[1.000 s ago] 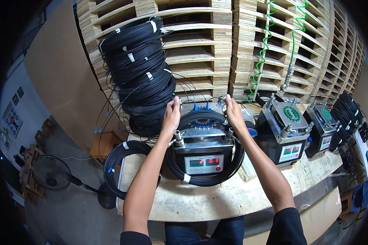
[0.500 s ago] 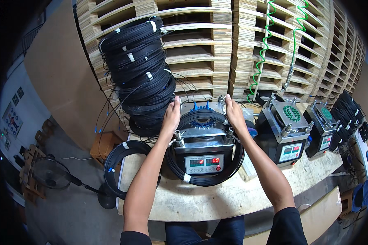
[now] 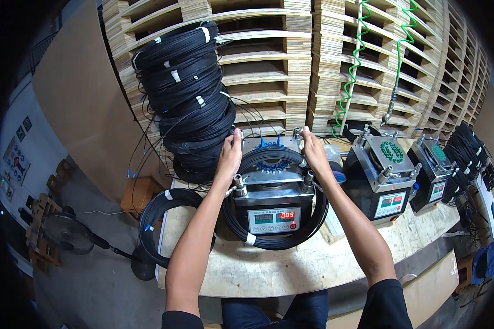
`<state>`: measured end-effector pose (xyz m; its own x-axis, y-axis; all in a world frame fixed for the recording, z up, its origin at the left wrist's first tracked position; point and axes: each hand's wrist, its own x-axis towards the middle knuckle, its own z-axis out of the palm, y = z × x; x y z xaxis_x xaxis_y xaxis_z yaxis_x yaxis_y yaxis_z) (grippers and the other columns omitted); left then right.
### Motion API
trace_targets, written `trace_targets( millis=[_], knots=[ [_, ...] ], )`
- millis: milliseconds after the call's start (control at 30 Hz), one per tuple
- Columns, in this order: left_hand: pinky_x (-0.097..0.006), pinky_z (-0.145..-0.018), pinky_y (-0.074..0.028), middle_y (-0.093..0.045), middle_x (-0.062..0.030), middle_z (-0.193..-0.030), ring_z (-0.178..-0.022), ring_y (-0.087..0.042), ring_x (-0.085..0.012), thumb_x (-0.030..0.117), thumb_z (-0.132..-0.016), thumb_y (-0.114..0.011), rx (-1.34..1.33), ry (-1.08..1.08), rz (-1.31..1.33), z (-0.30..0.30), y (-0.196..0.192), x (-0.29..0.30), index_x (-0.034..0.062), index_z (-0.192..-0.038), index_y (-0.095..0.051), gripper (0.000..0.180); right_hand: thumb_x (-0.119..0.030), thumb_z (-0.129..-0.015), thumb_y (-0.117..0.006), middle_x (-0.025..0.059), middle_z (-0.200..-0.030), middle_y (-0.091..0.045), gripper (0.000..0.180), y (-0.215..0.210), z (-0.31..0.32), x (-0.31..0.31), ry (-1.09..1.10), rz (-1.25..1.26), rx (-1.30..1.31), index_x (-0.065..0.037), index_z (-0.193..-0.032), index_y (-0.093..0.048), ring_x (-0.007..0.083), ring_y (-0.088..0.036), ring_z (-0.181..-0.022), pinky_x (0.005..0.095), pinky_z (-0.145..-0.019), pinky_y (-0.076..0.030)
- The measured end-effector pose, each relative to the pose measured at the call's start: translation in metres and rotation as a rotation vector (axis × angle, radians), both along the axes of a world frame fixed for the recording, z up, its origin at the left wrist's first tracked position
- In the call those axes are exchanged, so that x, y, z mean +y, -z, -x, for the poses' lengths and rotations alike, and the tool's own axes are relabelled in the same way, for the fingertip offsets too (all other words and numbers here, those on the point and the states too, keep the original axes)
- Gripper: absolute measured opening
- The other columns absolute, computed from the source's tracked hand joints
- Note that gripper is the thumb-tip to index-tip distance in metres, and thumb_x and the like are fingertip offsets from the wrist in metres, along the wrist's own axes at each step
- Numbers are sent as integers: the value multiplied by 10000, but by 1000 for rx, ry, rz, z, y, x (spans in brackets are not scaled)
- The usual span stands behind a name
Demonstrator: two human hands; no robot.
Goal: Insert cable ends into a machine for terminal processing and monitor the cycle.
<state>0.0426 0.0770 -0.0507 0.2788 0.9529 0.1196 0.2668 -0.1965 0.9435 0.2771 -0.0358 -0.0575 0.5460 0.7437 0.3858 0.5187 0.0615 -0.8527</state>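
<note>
A fibre-connector polishing machine (image 3: 273, 193) with a metal top and a small display panel stands before me. Blue connectors (image 3: 270, 146) sit in a ring in its top plate. A black cable coil (image 3: 250, 239), tied with white tape, is looped around the machine, over its top and down across its front. My left hand (image 3: 230, 154) is closed at the far left corner, thumb up. At the far right corner my right hand (image 3: 315, 153) is closed likewise, beside a metal post (image 3: 297, 133). What the fingers of both hands grip is hidden behind the palms.
A tall stack of black cable coils (image 3: 189, 98) rises at the back left. Another coil (image 3: 146, 219) overhangs the table's (image 3: 230, 274) left edge. Two similar machines (image 3: 383, 181) with green rings stand to the right. Wooden pallets (image 3: 258, 71) and green spiral air hoses (image 3: 399, 60) are behind.
The red reading on the machine's display differs, and its left part has gone dim. The hanging air nozzle has swung slightly right. My hands have barely moved.
</note>
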Motion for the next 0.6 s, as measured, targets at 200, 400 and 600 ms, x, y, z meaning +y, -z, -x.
trace_targets(
  millis=[200, 400, 600],
  knots=[
    [-431, -1093, -394, -588, -265, -1358, -1296, -542, -385, 725, -1004, -343, 23, 55, 21, 2, -3, -1, -4, -1409, -510, 851, -602, -1069, -279, 347, -1148, -641, 744, -12, 1, -6, 57, 213, -2, 43, -1172, -635, 511, -575, -1171, 526, -981, -443],
    [-435, -1120, -376, -561, -281, -1399, -1343, -506, -412, 737, -995, -348, 19, 23, 20, 2, 5, 7, 3, -1443, -475, 868, -580, -1078, -282, 349, -1154, -641, 735, -2, 1, -1, -1, 93, 9, 56, -1154, -643, 491, -586, -1178, 499, -995, -445],
    [-443, -1128, -369, -553, -283, -1411, -1355, -498, -412, 740, -994, -345, -7, 27, 15, -3, -2, -2, 2, -1441, -480, 873, -505, -1100, -320, 275, -1022, -666, 675, 9, -12, 6, -16, -11, -1, 89, -1188, -628, 380, -614, -1029, 445, -921, -454]
  ],
)
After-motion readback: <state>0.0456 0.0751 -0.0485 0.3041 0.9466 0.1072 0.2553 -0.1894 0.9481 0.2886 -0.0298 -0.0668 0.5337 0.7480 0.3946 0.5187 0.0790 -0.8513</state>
